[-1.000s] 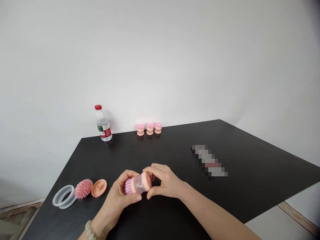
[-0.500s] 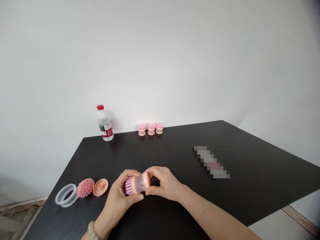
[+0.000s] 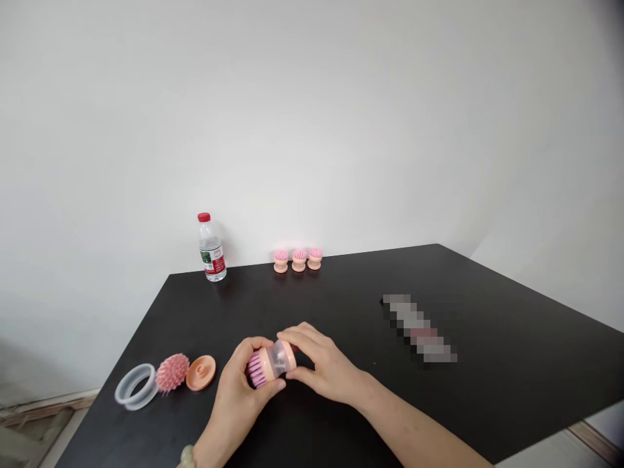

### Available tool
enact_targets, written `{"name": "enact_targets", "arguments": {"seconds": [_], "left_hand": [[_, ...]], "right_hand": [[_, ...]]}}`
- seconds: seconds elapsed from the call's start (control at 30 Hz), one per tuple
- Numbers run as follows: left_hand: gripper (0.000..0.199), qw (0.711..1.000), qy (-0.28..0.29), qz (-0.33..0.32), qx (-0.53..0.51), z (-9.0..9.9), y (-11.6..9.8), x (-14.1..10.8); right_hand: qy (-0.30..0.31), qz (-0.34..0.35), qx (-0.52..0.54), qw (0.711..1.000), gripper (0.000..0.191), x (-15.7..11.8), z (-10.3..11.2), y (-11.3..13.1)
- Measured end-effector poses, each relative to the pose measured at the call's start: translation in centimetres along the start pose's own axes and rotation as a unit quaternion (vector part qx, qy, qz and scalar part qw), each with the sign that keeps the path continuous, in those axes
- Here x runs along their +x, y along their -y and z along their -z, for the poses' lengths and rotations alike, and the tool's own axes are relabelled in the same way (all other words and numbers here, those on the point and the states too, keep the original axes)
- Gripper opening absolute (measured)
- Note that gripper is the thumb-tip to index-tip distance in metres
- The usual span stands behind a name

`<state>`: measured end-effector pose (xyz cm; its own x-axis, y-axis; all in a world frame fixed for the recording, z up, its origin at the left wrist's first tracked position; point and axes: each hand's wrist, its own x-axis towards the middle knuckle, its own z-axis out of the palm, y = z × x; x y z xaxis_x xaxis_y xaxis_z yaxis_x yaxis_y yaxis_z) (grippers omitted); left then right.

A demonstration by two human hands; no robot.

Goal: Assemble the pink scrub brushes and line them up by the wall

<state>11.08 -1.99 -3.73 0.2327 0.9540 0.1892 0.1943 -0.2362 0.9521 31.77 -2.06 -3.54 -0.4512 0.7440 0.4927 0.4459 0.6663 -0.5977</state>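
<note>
Between my two hands, above the near part of the black table, is a round scrub brush [image 3: 279, 359] with purple bristles, peach rings and a clear waisted middle. It lies on its side, bristles to the left. My left hand [image 3: 240, 383] is closed around the bristle end. My right hand [image 3: 319, 361] grips the peach ring at the other end with thumb and fingers. To the left lie brush parts: a peach round disc [image 3: 201, 373], a pink bristle head [image 3: 172, 373] and a clear waisted ring [image 3: 127, 385].
Three whole brushes [image 3: 299, 260] stand in a row at the table's back edge by the wall. Left of them is a red-capped water bottle [image 3: 213, 253]. A blurred-out long object [image 3: 418, 329] lies on the right of the black table [image 3: 497, 338].
The view has shifted slightly, so everything sits a little lower and further right. My right fingers have moved over the upper side of the brush's peach end; both hands still hold the brush.
</note>
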Motion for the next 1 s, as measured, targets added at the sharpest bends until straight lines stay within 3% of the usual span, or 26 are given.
{"name": "enact_targets", "arguments": {"seconds": [0.13,0.2,0.3,0.37,0.47,0.6,0.73,0.8,0.9,1.0], "left_hand": [[0.032,0.997,0.016,-0.045,0.055,-0.1,-0.1,-0.1],[0.033,0.996,0.022,-0.061,0.068,-0.2,-0.2,-0.2],[0.037,0.994,0.014,-0.073,0.08,-0.1,-0.3,-0.2],[0.039,0.993,0.01,-0.087,0.082,0.0,-0.4,-0.3],[0.034,0.989,0.009,-0.123,0.085,0.0,-0.3,-0.4],[0.029,0.977,0.013,-0.183,0.106,0.1,0.3,-0.7],[0.031,0.961,0.016,-0.224,0.161,0.0,0.7,-0.6],[0.031,0.952,0.018,-0.236,0.193,0.1,0.7,-0.4],[0.035,0.946,0.018,-0.234,0.223,0.1,1.0,-0.2],[0.043,0.951,0.005,-0.219,0.218,-0.2,1.6,-0.4]], "right_hand": [[0.035,-0.137,0.068,0.988,0.052,0.3,0.1,0.1],[0.055,-0.166,0.096,0.98,0.049,0.4,0.3,0.1],[0.075,-0.205,0.157,0.963,0.035,0.4,0.4,-0.1],[0.088,-0.246,0.247,0.933,0.02,0.4,0.1,-0.3],[0.106,-0.285,0.326,0.895,0.03,0.3,-0.5,-0.6],[0.109,-0.304,0.344,0.882,0.04,0.3,-1.1,-0.7],[0.103,-0.293,0.3,0.902,0.039,0.5,-0.8,-0.1],[0.073,-0.259,0.24,0.933,0.027,0.6,-0.2,0.3],[0.048,-0.112,0.107,0.987,0.048,0.7,0.6,1.2],[0.068,-0.007,0.006,0.998,0.045,0.6,0.7,2.0]]}}
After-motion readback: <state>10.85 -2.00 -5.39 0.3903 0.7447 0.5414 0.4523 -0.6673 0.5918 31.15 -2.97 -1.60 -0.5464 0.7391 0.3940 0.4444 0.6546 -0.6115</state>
